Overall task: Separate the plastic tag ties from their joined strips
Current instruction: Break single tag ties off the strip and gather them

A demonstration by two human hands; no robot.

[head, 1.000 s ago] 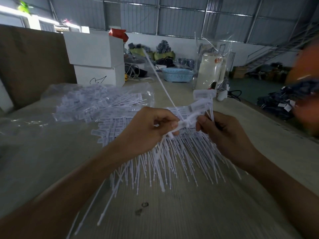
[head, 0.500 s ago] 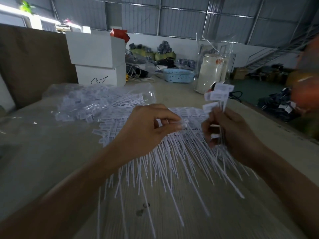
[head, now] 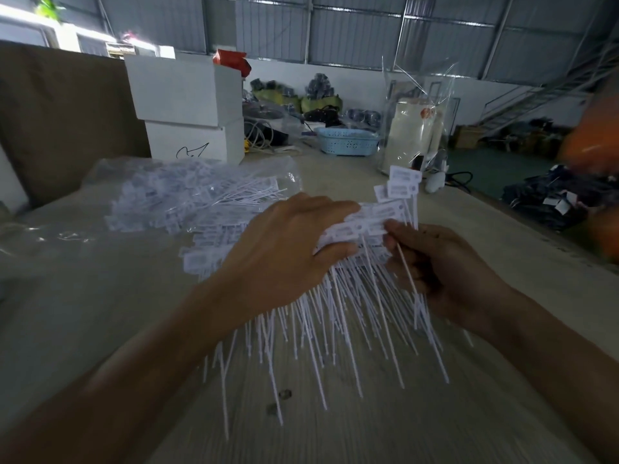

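Dim, window glare upper left, edges warped.

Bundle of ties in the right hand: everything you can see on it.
The bundle is a few white plastic tag ties, each a flat rectangular tag with faint print on a thin stiff stem. The right hand grips the stems, tags fanned upward above the fingers. Its stems hang down past the palm over the pile on the table. The left hand reaches to the tags just below.

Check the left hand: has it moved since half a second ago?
Yes. The left hand has reached forward and right, away from the white boxes, onto the joined strip beside the right hand, which holds a bunch of separated ties.
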